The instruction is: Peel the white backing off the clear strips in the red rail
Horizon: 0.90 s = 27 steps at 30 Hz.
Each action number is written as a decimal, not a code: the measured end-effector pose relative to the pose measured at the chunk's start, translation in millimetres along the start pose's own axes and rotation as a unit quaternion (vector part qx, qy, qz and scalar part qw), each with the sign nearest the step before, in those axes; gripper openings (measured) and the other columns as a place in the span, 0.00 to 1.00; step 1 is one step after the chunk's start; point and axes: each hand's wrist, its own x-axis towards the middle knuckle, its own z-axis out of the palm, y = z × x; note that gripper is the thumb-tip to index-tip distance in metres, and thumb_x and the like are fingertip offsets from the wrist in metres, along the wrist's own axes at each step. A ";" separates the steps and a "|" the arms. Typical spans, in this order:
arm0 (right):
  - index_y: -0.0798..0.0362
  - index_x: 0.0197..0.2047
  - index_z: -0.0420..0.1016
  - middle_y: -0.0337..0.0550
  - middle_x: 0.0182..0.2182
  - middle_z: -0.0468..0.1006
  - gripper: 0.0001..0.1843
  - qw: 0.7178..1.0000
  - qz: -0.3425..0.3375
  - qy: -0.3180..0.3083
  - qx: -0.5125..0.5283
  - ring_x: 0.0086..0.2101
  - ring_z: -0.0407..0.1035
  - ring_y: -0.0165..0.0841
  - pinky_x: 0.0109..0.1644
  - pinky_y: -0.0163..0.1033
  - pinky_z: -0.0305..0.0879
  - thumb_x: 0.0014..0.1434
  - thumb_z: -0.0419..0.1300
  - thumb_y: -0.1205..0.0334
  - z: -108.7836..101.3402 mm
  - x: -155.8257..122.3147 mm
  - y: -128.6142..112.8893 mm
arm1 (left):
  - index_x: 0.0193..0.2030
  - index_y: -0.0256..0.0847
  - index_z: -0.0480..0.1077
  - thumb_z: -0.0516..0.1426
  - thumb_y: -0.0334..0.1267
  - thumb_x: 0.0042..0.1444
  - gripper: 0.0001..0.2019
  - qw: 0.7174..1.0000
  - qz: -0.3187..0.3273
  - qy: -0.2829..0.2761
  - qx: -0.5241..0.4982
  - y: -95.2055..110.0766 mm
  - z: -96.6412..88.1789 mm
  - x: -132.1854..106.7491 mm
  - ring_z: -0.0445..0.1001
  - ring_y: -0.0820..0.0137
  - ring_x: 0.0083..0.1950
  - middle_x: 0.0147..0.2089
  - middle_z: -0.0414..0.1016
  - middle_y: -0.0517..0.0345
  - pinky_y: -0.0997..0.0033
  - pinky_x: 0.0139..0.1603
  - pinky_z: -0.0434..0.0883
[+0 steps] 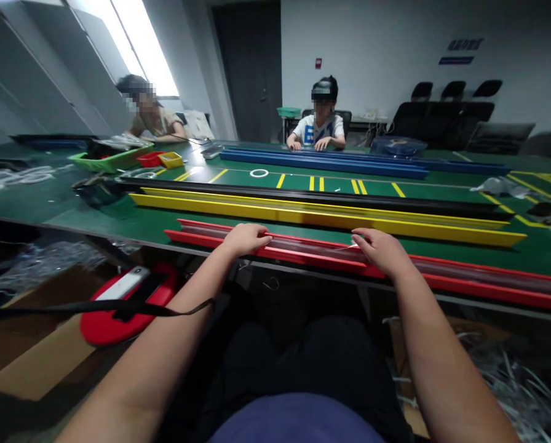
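Note:
A long red channel-shaped profile [441,275] lies along the near edge of the green table, its trough facing up. My left hand [246,239] rests at the channel, thumb and fingers drawn together over the trough; what they pinch, if anything, is too small to make out. Farther right, my right hand [380,249] is closed, with a thin white strip [352,246] between thumb and forefinger, just above the channel. The strip's left end fades into the trough, so its full length cannot be seen.
Beyond lie a yellow profile [257,210], a black profile [395,202] and blue profiles [321,163]. A white ring [259,173] and a green basket [114,159] are on the table [238,178]. Two people sit across. A phone [123,283] rests on a red stool below left.

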 end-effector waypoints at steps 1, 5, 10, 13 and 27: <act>0.48 0.60 0.79 0.43 0.58 0.79 0.29 1.000 0.001 -0.012 -0.009 0.56 0.73 0.44 0.56 0.46 0.68 0.72 0.48 0.39 0.6 1.5 1.7 | 0.46 0.49 0.80 0.50 0.60 0.65 0.23 1.000 -0.001 -0.001 -0.001 0.6 -0.5 0.2 0.80 0.59 0.48 0.45 0.84 0.56 0.67 0.42 0.66; 0.48 0.55 0.82 0.46 0.53 0.81 0.31 0.998 -0.002 -0.044 -0.040 0.52 0.75 0.45 0.52 0.45 0.68 0.72 0.47 0.38 3.7 7.0 8.1 | 0.44 0.48 0.81 0.50 0.62 0.64 0.25 1.000 -0.009 -0.007 -0.002 3.7 -1.9 0.5 0.79 0.61 0.46 0.44 0.84 0.56 0.69 0.41 0.66; 0.47 0.54 0.82 0.44 0.52 0.82 0.31 0.997 0.003 -0.055 -0.051 0.50 0.76 0.43 0.49 0.42 0.67 0.72 0.45 0.37 8.1 13.1 13.8 | 0.46 0.49 0.81 0.50 0.62 0.64 0.25 1.000 -0.027 -0.009 -0.007 6.8 -2.3 0.6 0.80 0.60 0.48 0.45 0.85 0.56 0.70 0.43 0.68; 0.47 0.54 0.82 0.45 0.51 0.83 0.32 0.996 -0.005 -0.058 -0.067 0.49 0.76 0.44 0.47 0.43 0.66 0.72 0.43 0.38 11.8 16.2 14.7 | 0.47 0.49 0.81 0.50 0.62 0.64 0.26 0.999 -0.031 -0.008 -0.009 7.4 -2.1 0.4 0.80 0.60 0.48 0.46 0.85 0.55 0.70 0.44 0.69; 0.50 0.58 0.81 0.53 0.53 0.81 0.38 0.997 -0.003 -0.045 -0.064 0.50 0.76 0.49 0.48 0.46 0.69 0.72 0.39 0.36 18.6 22.3 22.7 | 0.49 0.48 0.81 0.49 0.63 0.67 0.27 0.999 -0.045 0.016 0.002 18.4 -6.0 -9.0 0.80 0.59 0.54 0.49 0.84 0.53 0.66 0.55 0.73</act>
